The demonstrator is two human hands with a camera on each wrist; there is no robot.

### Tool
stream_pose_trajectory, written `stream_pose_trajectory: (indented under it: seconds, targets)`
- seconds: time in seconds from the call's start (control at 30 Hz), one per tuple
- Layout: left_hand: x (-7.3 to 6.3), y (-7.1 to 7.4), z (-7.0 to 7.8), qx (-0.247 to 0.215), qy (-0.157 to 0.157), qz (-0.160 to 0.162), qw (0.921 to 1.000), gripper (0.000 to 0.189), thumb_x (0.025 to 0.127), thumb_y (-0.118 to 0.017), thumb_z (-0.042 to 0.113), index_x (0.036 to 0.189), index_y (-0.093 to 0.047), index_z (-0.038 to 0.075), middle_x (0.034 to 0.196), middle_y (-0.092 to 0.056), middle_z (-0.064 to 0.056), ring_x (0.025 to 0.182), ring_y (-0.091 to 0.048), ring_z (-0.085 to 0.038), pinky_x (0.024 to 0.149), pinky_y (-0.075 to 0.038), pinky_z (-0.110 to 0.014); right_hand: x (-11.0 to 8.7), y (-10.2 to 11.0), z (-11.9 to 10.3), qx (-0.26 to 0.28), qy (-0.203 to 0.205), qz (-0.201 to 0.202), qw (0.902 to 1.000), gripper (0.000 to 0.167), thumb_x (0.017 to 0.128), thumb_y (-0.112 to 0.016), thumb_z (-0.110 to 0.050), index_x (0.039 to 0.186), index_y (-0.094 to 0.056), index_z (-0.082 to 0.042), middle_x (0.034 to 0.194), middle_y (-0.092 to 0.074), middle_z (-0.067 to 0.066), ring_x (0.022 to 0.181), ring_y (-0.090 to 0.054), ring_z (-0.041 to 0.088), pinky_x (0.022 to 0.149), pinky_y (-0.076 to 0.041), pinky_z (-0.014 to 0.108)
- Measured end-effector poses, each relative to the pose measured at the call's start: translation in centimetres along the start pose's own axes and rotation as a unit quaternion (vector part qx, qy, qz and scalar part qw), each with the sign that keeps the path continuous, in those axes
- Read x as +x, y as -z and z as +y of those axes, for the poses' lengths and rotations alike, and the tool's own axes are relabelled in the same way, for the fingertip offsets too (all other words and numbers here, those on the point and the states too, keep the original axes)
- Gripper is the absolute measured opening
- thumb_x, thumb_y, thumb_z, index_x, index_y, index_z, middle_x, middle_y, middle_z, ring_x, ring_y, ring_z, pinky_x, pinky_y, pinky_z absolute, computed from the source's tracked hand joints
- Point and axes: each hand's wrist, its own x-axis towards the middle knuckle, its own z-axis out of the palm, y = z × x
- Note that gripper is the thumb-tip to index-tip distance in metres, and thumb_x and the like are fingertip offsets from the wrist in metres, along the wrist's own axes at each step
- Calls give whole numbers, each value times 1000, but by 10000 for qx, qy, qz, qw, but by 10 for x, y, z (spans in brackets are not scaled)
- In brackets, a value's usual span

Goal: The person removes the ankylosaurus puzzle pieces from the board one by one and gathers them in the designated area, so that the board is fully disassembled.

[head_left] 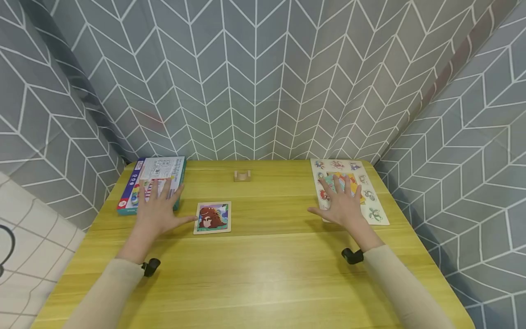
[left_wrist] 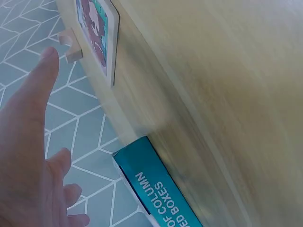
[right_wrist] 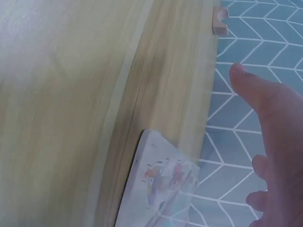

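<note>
1. My left hand [head_left: 158, 208] is palm down with fingers spread well apart, gripping nothing. Under and beyond its fingertips is the box [head_left: 162, 169], lying flat, printed side up; the left wrist view shows them apart.

2. The puzzle [head_left: 212, 218] lies flat on the tabletop [head_left: 263, 278], just inward of my left thumb. From the head view the thumb tip seems to meet its edge, yet the left wrist view shows a gap. Its dinosaur picture faces up, which I take as the reason I can read it so easily.

3. My right hand [head_left: 342, 203] matches: palm down, fingers fanned apart, nothing held. Beneath and beyond it is the board [head_left: 380, 219], bearing a bright card [head_left: 355, 177] that my fingers partly hide. The card's lower layout I cannot tell.

4. The block [head_left: 242, 179] sits between my hands, farther out than both thumbs, near the far edge. It stands notch up, probably because its flat base is the steadier side.

5. As I judge it, the bulky box and board flank the middle, one by each hand, leaving the smaller puzzle and block within inward reach of my thumbs.
</note>
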Motion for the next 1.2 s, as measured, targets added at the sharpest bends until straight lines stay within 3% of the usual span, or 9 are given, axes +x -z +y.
stream_pose_trajectory:
  seconds: [0.13, 0.27, 0.37, 0.5, 0.67, 0.77, 1.0, 1.2]
  targets:
    - [-1, 2, 3, -285, -13, -64, 9996, 115, 86, -56, 88, 169, -29, 13, 172, -17, -30, 155, -8, -62, 119, 13, -75, 1, -5, -4, 44, 167, -6, 9998, 106, 90, -62, -79, 171, -26, -20, 175, -15, 25, 158, -5, 58, 116, -8, 85]
    - [-4, 4, 11, -1117, -130, -72, 9936, 116, 88, -61, 82, 171, -19, 14, 174, -14, -28, 154, -16, -61, 122, -7, -76, 2, -10, -15, 354, 567, 62, 9977, 93, 96, -62, -69, 168, -34, -17, 173, -21, 25, 157, -15, 56, 116, -15, 83]
    - [-8, 4, 16, -1837, -389, -73, 9822, 114, 90, -67, 74, 172, -13, 16, 175, -14, -26, 153, -22, -59, 124, -15, -72, 4, -17, -25, 650, 905, 239, 9935, 84, 100, -62, -63, 166, -38, -17, 170, -31, 25, 157, -23, 51, 117, -21, 81]
    - [-11, 0, 23, -2662, -646, -124, 9617, 114, 90, -75, 66, 173, -11, 19, 176, -16, -22, 155, -23, -55, 125, -12, -70, 7, -30, -42, 1424, 1384, 437, 9791, 74, 103, -66, -50, 162, -45, -11, 162, -45, 26, 150, -40, 48, 118, -31, 72]
    - [-13, -10, 28, -3502, -409, -135, 9357, 117, 90, -79, 61, 173, -9, 19, 172, -29, -22, 148, -37, -53, 119, -24, -74, 15, -49, -69, 2175, 1826, 544, 9573, 61, 105, -66, -39, 154, -54, -3, 151, -58, 24, 134, -60, 43, 114, -46, 56]
    - [-16, -18, 27, -3770, -245, -256, 9255, 117, 90, -80, 56, 172, -9, 12, 170, -35, -21, 144, -43, -50, 117, -30, -73, 21, -57, -88, 2375, 1984, 566, 9492, 54, 106, -67, -34, 150, -59, -3, 145, -64, 20, 121, -69, 37, 107, -54, 51]
    - [-18, -43, 21, -3505, -250, -430, 9352, 117, 84, -84, 60, 170, -24, 7, 170, -33, -21, 149, -31, -52, 118, -29, -73, 34, -62, -134, 2807, 2272, 304, 9320, 41, 104, -70, -24, 138, -68, -1, 136, -70, 14, 112, -69, 32, 98, -58, 47]
    - [-17, -58, 13, -3631, -411, -434, 9298, 122, 78, -90, 57, 169, -26, 10, 169, -34, -25, 138, -35, -42, 115, -34, -70, 48, -63, -177, 2900, 2567, 56, 9219, 35, 103, -72, -21, 133, -71, -2, 130, -73, 11, 111, -68, 28, 97, -57, 44]
